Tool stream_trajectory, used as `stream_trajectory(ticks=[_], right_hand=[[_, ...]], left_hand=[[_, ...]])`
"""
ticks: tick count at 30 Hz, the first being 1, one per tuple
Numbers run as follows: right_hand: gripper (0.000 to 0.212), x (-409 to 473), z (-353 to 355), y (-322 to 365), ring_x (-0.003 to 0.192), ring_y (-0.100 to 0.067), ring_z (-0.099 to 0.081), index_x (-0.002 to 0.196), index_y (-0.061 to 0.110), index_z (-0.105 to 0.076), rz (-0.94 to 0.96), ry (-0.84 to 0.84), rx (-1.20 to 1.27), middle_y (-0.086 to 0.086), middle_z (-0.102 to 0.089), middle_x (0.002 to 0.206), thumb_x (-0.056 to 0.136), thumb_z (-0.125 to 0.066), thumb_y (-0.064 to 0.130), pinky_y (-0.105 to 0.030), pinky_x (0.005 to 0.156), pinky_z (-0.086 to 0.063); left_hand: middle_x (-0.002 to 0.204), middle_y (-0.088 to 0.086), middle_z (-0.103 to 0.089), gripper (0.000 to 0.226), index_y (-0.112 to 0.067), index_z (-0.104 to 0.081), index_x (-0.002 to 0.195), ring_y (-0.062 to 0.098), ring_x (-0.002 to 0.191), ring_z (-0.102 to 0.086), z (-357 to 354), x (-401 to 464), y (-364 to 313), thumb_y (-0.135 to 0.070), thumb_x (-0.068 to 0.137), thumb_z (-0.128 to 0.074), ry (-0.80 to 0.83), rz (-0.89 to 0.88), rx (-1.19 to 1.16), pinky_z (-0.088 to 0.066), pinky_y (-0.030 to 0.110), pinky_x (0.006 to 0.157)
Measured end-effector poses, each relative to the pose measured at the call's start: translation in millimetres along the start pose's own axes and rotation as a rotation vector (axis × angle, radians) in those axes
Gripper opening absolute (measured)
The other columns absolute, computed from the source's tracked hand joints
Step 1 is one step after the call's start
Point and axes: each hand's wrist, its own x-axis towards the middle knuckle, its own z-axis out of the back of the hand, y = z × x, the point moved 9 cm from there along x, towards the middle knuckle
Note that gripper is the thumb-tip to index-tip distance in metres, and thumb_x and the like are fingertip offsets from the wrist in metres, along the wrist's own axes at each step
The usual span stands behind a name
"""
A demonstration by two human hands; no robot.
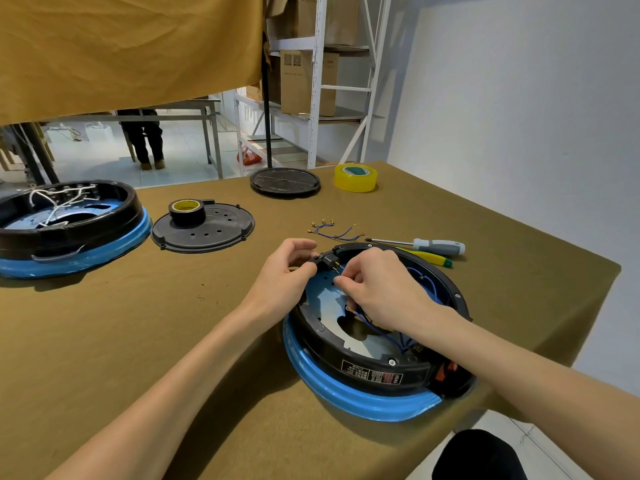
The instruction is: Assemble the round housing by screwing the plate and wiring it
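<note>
We see a white-printed rating label (372,373) on the black wall of the round housing (346,355), but its characters are too small and blurred to read. The cardboard box (294,81) on the shelf carries printed marks, likewise illegible to us.

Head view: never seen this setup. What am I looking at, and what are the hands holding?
There is no robot: one camera on a person's head looks down at their bare hands over an olive cloth-covered table.

Both hands work in the round black housing with a blue rim. The left hand pinches the black connector block at its edge. The right hand pinches a thin blue wire next to that block's pins.

Also on the table: a second, similar housing, a black perforated round plate with a black tape roll on it, spare blue wires, two screwdrivers and a yellow tape roll.
</note>
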Motion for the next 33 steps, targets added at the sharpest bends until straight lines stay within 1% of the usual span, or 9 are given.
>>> stream_trajectory(ticks=[3, 6, 8, 11, 17, 22, 28, 31, 33], right_hand=[[0.027, -1, 1, 4, 0.048, 0.004, -0.061, 0.077, 0.018, -0.072, 0.017, -0.001, -0.019, 0.007, -0.067, 0.053, 0.101, -0.063, 0.025, -0.015, 0.057, -0.044], [0.028, -1, 3, 10, 0.062, -0.011, -0.067, 0.079, 0.014, -0.074, 0.041, -0.014, -0.064, 0.000, -0.071, 0.062, 0.101, -0.062, 0.026, -0.031, 0.069, -0.056], [0.028, -1, 5, 13, 0.067, -0.021, -0.068, 0.081, 0.011, -0.074, 0.047, -0.017, -0.081, -0.004, -0.071, 0.067, 0.102, -0.062, 0.026, -0.036, 0.074, -0.058], [0.030, 0, 6, 14, 0.069, -0.025, -0.069, 0.080, 0.008, -0.075, 0.042, -0.007, -0.081, -0.008, -0.072, 0.068, 0.102, -0.062, 0.025, -0.038, 0.076, -0.057], [0.032, 1, 6, 15, 0.066, -0.022, -0.068, 0.078, 0.010, -0.075, 0.044, 0.016, -0.096, -0.007, -0.072, 0.068, 0.101, -0.063, 0.028, -0.036, 0.073, -0.058], [0.032, -4, 5, 7, 0.060, -0.015, -0.062, 0.077, 0.012, -0.077, 0.015, 0.039, -0.140, 0.002, -0.063, 0.059, 0.094, -0.071, 0.039, -0.029, 0.062, -0.053], [0.024, -4, 8, 4, 0.055, -0.013, -0.060, 0.081, 0.014, -0.079, 0.029, 0.015, -0.108, -0.001, -0.069, 0.063, 0.098, -0.066, 0.026, -0.021, 0.051, -0.042], [0.024, -1, 6, 8, 0.057, -0.012, -0.058, 0.084, 0.015, -0.080, 0.046, 0.004, -0.117, 0.001, -0.067, 0.063, 0.098, -0.066, 0.029, -0.025, 0.056, -0.044], [0.035, -1, 9, 9, 0.052, -0.014, -0.057, 0.072, 0.016, -0.076, 0.050, -0.008, -0.134, 0.000, -0.064, 0.055, 0.097, -0.066, 0.038, -0.026, 0.053, -0.043]], left_hand=[[0.121, -0.007, -0.064, 0.030, -0.025, -0.057, 0.128, 0.003, 0.112, -0.059, -1, 1, 0, -0.009, 0.103, -0.054, 0.000, -0.003, 0.000, -0.051, 0.023, 0.094], [0.122, -0.006, -0.064, 0.030, -0.025, -0.058, 0.127, 0.004, 0.112, -0.060, -1, 1, 1, -0.008, 0.103, -0.053, -0.001, -0.001, -0.011, -0.051, 0.023, 0.093], [0.121, -0.006, -0.064, 0.030, -0.025, -0.058, 0.126, 0.004, 0.113, -0.059, -1, 1, 1, -0.007, 0.102, -0.053, -0.003, -0.004, -0.016, -0.051, 0.023, 0.095], [0.120, -0.007, -0.064, 0.029, -0.026, -0.059, 0.124, 0.004, 0.113, -0.059, -1, 1, 1, -0.007, 0.102, -0.053, -0.004, -0.007, -0.022, -0.051, 0.024, 0.096], [0.113, -0.005, -0.067, 0.028, -0.022, -0.061, 0.121, 0.005, 0.104, -0.063, 1, 3, 4, -0.004, 0.101, -0.054, -0.035, 0.011, -0.075, -0.053, 0.012, 0.079], [0.114, -0.002, -0.067, 0.028, -0.020, -0.059, 0.125, 0.011, 0.108, -0.064, -2, 2, 2, -0.006, 0.101, -0.055, -0.053, 0.008, -0.068, -0.054, 0.032, 0.096], [0.113, -0.006, -0.067, 0.026, -0.025, -0.060, 0.120, 0.007, 0.108, -0.063, -1, 2, 1, -0.007, 0.101, -0.055, -0.044, 0.003, -0.037, -0.054, 0.025, 0.091], [0.113, -0.008, -0.066, 0.027, -0.028, -0.060, 0.118, 0.005, 0.109, -0.062, -2, 2, 0, -0.008, 0.101, -0.055, -0.023, 0.002, -0.020, -0.054, 0.024, 0.091], [0.116, -0.008, -0.065, 0.028, -0.028, -0.060, 0.121, 0.007, 0.111, -0.061, -4, 2, -2, -0.009, 0.101, -0.054, 0.005, -0.003, 0.023, -0.054, 0.028, 0.094]])
